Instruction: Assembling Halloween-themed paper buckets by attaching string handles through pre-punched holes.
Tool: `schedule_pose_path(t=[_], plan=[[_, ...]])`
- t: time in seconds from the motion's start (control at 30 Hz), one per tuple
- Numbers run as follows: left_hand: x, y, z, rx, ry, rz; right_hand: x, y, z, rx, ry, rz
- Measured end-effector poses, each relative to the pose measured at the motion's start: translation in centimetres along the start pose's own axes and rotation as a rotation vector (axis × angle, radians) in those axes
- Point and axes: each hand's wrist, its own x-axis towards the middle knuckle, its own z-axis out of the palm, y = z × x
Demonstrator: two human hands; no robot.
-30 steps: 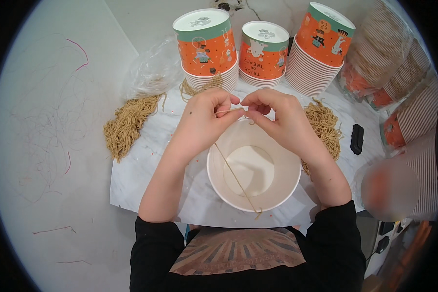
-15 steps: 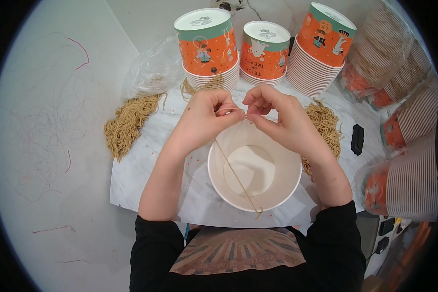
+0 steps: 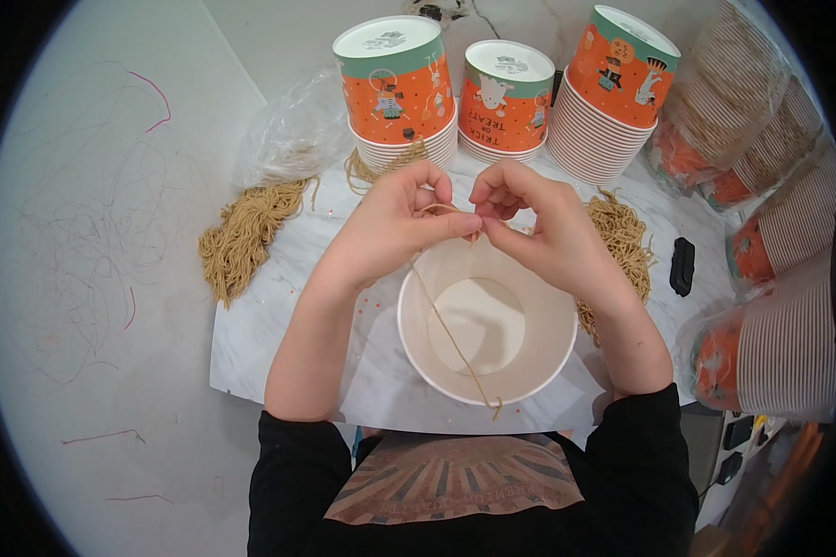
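Observation:
My left hand (image 3: 401,220) and my right hand (image 3: 531,215) meet over the far rim of a white paper bucket (image 3: 559,320). Both are closed, pinching a thin tan cord (image 3: 444,321) between thumbs and fingers. One length of the cord hangs from my left hand across the bucket's opening and over its near rim, where its end curls. The exact point where my fingertips grip is partly hidden. Beyond my left forearm lies a thick bundle of tan cords (image 3: 244,239); another tan bundle (image 3: 620,239) lies beside my right wrist.
Upside-down stacks of orange and green paper buckets, a left stack (image 3: 395,84), a middle stack (image 3: 503,97) and a right stack (image 3: 620,79), stand at the back. Bagged bucket stacks (image 3: 780,348) line the right side. A clear plastic bag (image 3: 297,125) and a small black object (image 3: 682,266) lie on the table.
My left thumb has slid slightly right, over the pinched cord, against my right fingertips. A short bit of cord now shows just below them. The bucket has barely shifted.

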Motion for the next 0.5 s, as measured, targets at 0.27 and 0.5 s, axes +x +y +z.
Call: schedule_pose_path(t=[0.27,0.5], plan=[[0.03,0.37,-0.18,0.101,-0.017,-0.029,-0.07,-0.19,-0.05,0.031,-0.010,0.010],[-0.10,-0.01,-0.23,0.181,-0.033,-0.037,-0.06,-0.22,0.29,-0.026,0.054,-0.100]])
